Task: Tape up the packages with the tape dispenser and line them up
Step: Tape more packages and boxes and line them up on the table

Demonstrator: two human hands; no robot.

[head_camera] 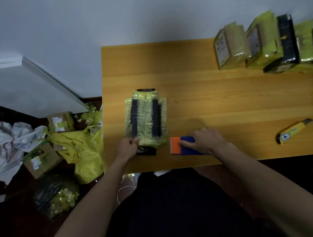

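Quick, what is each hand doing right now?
Left hand: pinching the near edge of the taped package.
Right hand: its grip rests on the blue and orange tape dispenser; grasp unclear.

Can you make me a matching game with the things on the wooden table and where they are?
Things:
1. yellow utility knife
2. orange and blue tape dispenser
3. black package wrapped in yellow tape
4. row of taped packages

Places:
A. under the right hand
B. far right corner of the table
C. near corner held by the left hand
D. lying alone at the right, near the front edge

Pairs: 1-D, 2-A, 3-C, 4-B
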